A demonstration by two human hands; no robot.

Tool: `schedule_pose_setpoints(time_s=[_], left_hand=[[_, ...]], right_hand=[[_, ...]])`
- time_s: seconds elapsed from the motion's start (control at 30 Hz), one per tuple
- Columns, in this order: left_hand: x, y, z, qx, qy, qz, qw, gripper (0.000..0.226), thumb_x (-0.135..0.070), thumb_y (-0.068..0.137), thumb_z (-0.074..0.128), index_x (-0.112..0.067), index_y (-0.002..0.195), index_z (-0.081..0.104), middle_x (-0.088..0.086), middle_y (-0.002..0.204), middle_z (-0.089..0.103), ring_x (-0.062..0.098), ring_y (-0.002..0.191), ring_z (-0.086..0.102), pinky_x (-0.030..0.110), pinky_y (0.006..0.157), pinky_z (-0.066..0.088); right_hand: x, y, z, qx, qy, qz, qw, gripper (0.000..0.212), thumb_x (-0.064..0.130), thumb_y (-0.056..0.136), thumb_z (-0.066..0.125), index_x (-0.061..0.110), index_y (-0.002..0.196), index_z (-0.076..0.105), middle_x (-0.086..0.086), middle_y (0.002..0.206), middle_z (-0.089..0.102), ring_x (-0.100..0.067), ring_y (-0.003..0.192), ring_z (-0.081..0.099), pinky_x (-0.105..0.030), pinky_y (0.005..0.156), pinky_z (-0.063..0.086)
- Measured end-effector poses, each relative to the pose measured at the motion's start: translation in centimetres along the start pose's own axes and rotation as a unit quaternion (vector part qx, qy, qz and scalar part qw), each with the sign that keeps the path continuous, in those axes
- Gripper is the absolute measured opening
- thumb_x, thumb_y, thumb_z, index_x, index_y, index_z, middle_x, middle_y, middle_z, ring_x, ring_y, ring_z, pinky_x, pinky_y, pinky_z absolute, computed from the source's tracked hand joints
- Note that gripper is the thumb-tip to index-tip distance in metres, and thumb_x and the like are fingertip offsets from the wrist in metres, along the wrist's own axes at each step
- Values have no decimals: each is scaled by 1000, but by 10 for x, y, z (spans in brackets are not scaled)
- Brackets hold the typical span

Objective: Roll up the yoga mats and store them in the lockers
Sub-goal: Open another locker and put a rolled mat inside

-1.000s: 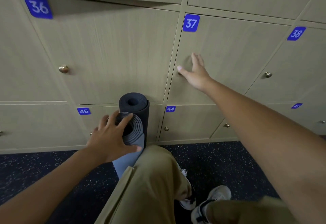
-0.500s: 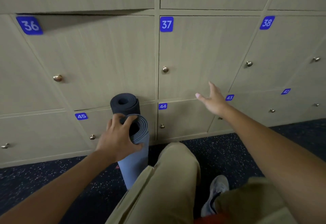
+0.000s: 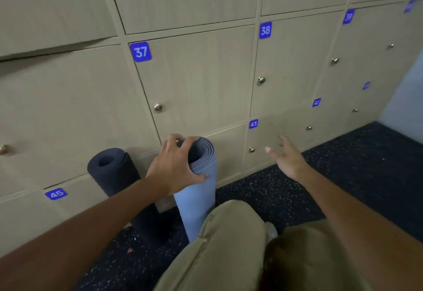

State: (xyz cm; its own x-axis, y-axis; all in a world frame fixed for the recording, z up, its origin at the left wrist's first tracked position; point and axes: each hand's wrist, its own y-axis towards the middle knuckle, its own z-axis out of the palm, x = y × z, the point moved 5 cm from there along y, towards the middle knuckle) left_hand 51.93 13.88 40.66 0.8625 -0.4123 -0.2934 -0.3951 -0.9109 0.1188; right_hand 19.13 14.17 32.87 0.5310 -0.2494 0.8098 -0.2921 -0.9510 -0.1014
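A rolled blue-grey yoga mat (image 3: 199,190) stands upright on the floor in front of the lockers. My left hand (image 3: 176,164) grips its top end, fingers curled over the rim. To its left a rolled dark navy mat (image 3: 114,171) leans against the locker wall, with no hand on it. My right hand (image 3: 286,155) hovers with fingers spread, close to the small knob (image 3: 251,150) of locker 43 (image 3: 274,135) in the bottom row, holding nothing. All the locker doors near my hands are closed.
Beige numbered lockers fill the wall: 37 (image 3: 196,80), 38 (image 3: 288,66), 45 (image 3: 56,193), each with a round knob. An upper-left door (image 3: 55,45) stands slightly ajar. The dark speckled floor (image 3: 343,164) runs right. My khaki-clad knees (image 3: 229,245) sit low, close to the mats.
My right hand dropped from locker 37's door down to the bottom row by locker 43. My view swung right and down. My left hand kept hold of the blue-grey mat.
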Motion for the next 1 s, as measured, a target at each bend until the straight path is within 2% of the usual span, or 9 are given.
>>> schedule_pose_setpoints(time_s=[0.17,0.33,0.4,0.47,0.53,0.63,0.73,0.87,1.0], left_hand=[[-37,61,30,8,-11,17,1000,109,-71,68,77,-29,156,26,3,146,25,25,140,33,47,108,46],[-55,115,73,48,-4,25,999,115,-72,67,74,-31,159,19,2,141,21,27,136,34,46,102,50],[-55,131,90,89,14,25,996,122,-80,59,67,-38,159,11,2,138,20,30,132,34,48,98,52],[-57,144,107,136,59,39,988,127,-86,48,50,-44,158,1,6,138,16,34,130,31,48,96,51],[-62,156,120,148,90,54,983,125,-88,45,37,-46,156,-1,8,140,14,35,127,31,47,96,50],[-72,165,131,95,98,50,989,116,-86,47,32,-42,154,14,8,143,22,33,126,35,48,95,49],[-82,175,134,12,97,52,994,110,-92,55,31,-37,150,32,7,148,35,33,129,43,48,96,49],[-100,198,144,6,99,56,993,108,-98,57,21,-41,149,27,2,145,37,28,130,41,46,97,45],[-114,222,156,0,104,64,993,102,-97,62,27,-40,146,27,1,140,40,28,125,43,45,94,43]], right_hand=[[-22,17,-28,-11,-13,11,1000,81,50,99,59,27,163,17,-4,168,23,-30,150,32,-53,121,29],[-21,56,-47,-26,-29,-4,999,80,47,99,60,25,163,17,-3,168,20,-29,150,31,-48,121,28],[-16,73,-50,-28,-56,-20,998,79,44,101,59,24,163,16,-2,169,15,-27,149,32,-43,120,27],[-11,91,-55,-22,-89,-43,995,77,44,101,58,23,163,16,-1,168,14,-28,144,41,-43,118,31],[-5,111,-59,-15,-125,-67,990,76,42,102,57,20,163,17,-2,167,15,-28,142,44,-42,118,31],[11,142,-61,-8,-173,-95,980,74,40,103,56,17,162,18,-6,167,16,-27,149,33,-40,120,26],[33,174,-60,-14,-195,-116,974,73,40,103,56,19,162,20,-4,167,18,-26,149,32,-40,121,27],[61,220,-56,-29,-240,-143,960,71,38,102,58,18,161,24,-7,167,19,-31,148,33,-43,121,29],[83,263,-54,-61,-270,-150,949,72,39,101,59,18,160,25,-7,170,7,-33,151,25,-45,120,30]])
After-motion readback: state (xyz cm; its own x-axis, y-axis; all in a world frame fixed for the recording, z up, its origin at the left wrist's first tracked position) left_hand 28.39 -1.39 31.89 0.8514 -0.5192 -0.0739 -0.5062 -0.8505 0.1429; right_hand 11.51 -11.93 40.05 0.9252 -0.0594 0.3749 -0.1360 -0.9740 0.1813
